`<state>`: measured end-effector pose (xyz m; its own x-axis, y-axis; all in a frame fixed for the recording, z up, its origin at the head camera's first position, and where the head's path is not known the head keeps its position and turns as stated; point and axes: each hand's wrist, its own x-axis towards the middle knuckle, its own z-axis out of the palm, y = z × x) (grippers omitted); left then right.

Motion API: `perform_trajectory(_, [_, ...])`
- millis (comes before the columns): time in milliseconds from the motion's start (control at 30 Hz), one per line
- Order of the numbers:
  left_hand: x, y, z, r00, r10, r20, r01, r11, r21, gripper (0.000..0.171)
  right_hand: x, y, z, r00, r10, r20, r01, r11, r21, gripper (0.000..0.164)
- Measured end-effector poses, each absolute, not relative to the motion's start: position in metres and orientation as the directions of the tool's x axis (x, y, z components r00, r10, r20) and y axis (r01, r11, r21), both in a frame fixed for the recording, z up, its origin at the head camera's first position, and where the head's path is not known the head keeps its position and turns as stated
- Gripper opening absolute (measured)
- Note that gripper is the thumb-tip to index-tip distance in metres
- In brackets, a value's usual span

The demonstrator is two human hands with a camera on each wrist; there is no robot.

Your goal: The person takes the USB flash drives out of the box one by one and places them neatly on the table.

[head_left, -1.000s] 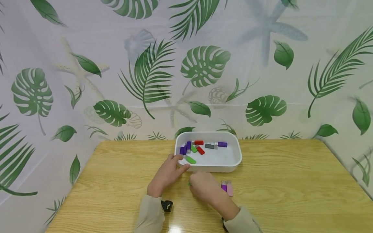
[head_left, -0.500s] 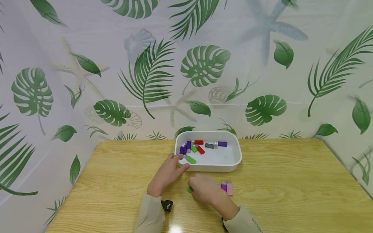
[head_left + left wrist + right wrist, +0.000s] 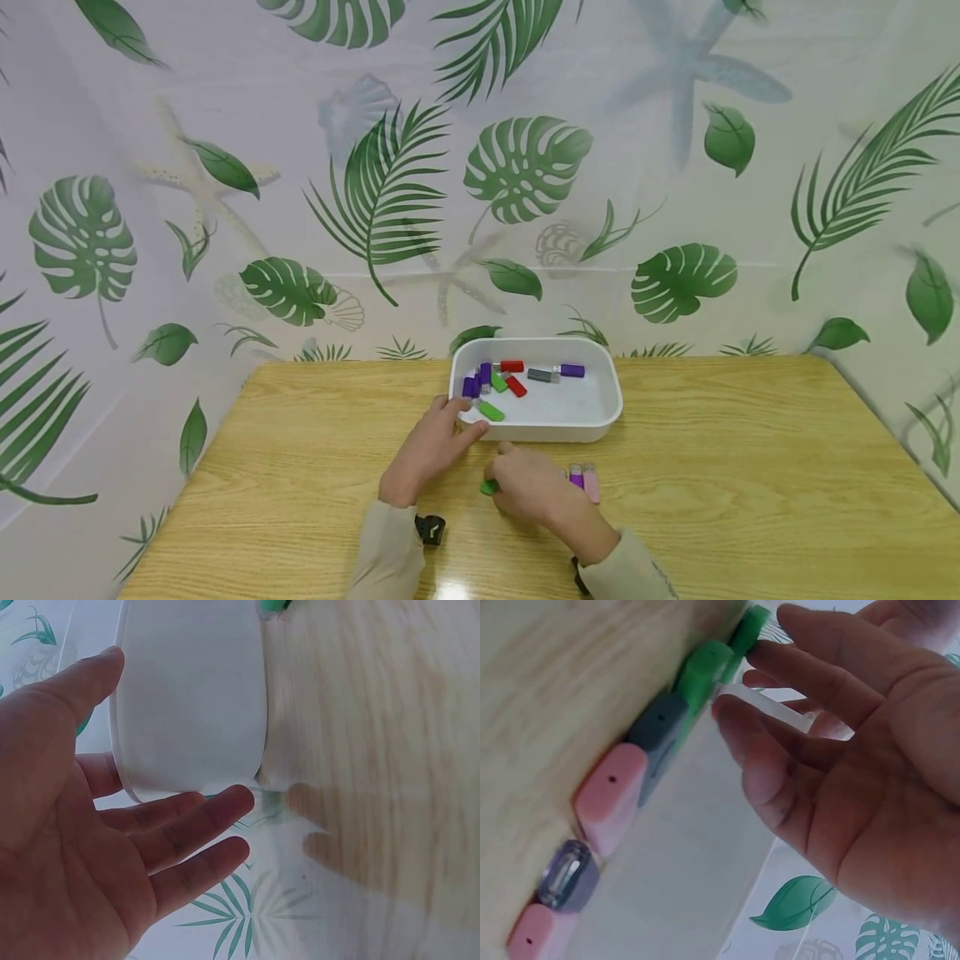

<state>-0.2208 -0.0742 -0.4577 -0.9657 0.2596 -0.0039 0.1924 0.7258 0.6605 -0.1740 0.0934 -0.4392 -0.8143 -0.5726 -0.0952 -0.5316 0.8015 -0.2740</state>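
We see the tray (image 3: pixel 540 434) on the table (image 3: pixel 720 467), a leaf-patterned cloth (image 3: pixel 570 308) behind it. The left hand (image 3: pixel 429 450) is at the tray's near left corner, thumb and forefinger at the rim, the other fingers loosely extended outside the wall. The right hand (image 3: pixel 528 483) is on our side of the tray, fingers parted and slightly bent, tips just beside a green stick (image 3: pixel 748 631); we cannot tell whether they touch it.

That stick ends a row along the tray's near side; going right, we count a second green stick (image 3: pixel 703 671), a grey stick (image 3: pixel 658 720), a pink stick (image 3: pixel 611 791), a purple stick (image 3: pixel 570 877) and another pink stick (image 3: pixel 532 937). Inside the tray, we find purple, red, green and grey sticks, mostly toward its left end.
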Motion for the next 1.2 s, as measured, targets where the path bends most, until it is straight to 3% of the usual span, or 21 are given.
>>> perform_trajectory(367, [-0.222, -0.074, -0.459, -0.968, 0.251, -0.018, 0.179, 0.736, 0.652, 0.058, -0.173, 0.097, -0.435, -0.827, -0.536, -0.167, -0.479, 0.829, -0.289, 0.013])
perform_trajectory(1200, [-0.22, -0.072, -0.458, -0.968, 0.248, -0.034, 0.165, 0.738, 0.655, 0.06, -0.173, 0.114, -0.425, -0.826, -0.511, -0.237, -0.417, 0.838, -0.353, 0.009])
